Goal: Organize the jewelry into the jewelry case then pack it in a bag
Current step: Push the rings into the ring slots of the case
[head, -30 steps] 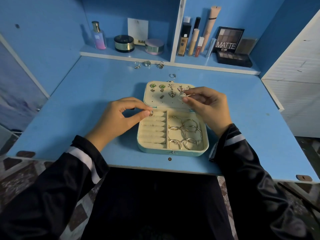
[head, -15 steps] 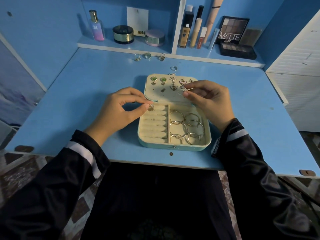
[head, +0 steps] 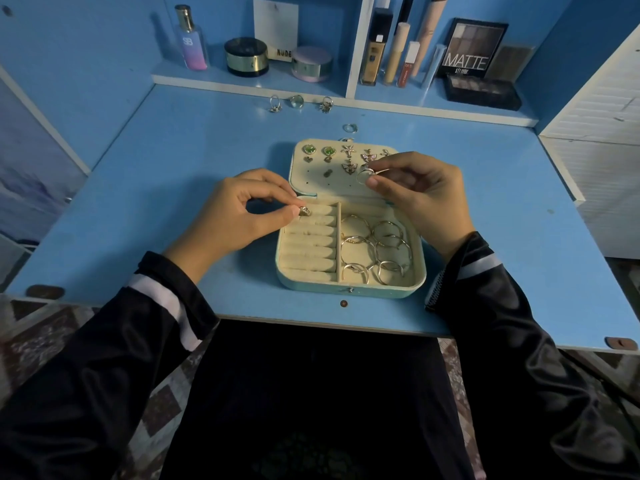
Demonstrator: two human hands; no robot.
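Note:
An open cream jewelry case (head: 349,291) lies on the blue desk (head: 173,168). Its lid (head: 332,183) holds several earrings; the right compartment holds several hoop earrings (head: 375,251). My left hand (head: 242,216) pinches a small ring (head: 304,211) at the top ring roll (head: 320,211) of the left compartment. My right hand (head: 419,195) pinches a silver ring (head: 364,174) over the lid. Three loose rings (head: 298,102) lie by the shelf edge, and another ring (head: 350,128) lies behind the case.
A shelf (head: 256,83) at the back carries a perfume bottle (head: 191,39), round jars (head: 246,57), makeup tubes (head: 398,53) and eyeshadow palettes (head: 474,50). A white cabinet (head: 602,140) stands at the right. No bag is in view.
My left hand has brought its ring down onto the top ring roll. My right hand keeps its ring over the lid. The view has tipped slightly.

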